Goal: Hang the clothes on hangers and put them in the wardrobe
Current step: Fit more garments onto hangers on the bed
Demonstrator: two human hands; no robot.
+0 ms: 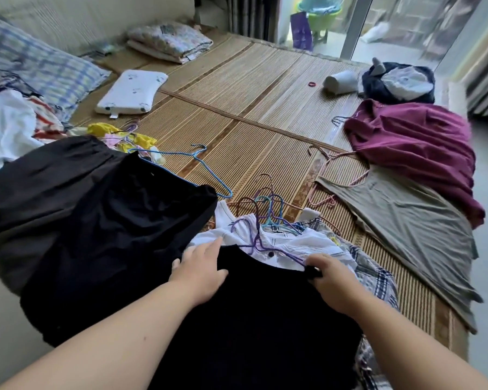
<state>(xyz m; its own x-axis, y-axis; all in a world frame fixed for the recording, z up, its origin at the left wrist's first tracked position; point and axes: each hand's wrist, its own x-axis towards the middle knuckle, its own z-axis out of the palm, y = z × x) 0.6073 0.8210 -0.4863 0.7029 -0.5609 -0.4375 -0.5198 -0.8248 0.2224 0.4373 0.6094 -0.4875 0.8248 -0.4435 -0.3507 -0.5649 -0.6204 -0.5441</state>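
on the bamboo mat (265,122), my right hand (330,280) pinches the black top (251,319) at its shoulder; the purple hanger (261,244) lies just beyond, running across toward my left hand (200,271), spread flat.

Mat (237,88) centre open; hanger tangle (268,212) crowds near edge.

place: home bedroom — bed mat (265,88) | pillow (131,91) (clothes strewn)

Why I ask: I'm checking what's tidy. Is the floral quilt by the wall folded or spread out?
Folded. The floral quilt lies in a compact stack on the mat, several layers showing at its edge.
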